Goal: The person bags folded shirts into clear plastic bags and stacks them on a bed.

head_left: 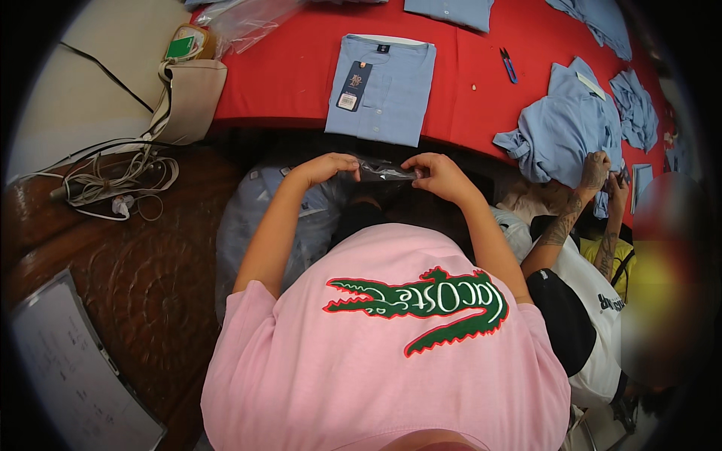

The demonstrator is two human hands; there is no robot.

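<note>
Left hand (336, 166) and right hand (442, 177) hold clear plastic (385, 172) this side of the folded shirt (402, 86), snips (508, 66) to its right.

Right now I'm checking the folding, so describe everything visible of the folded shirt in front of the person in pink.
The folded shirt is light blue cloth, flat and nearly rectangular. Its neck, with a small dark label inside, faces away; a white strip shows behind it. Pale buttons run down the front; a dark tag with a white sticker lies on its left. It lies untouched on the red tablecloth, reaching the near edge.
</note>
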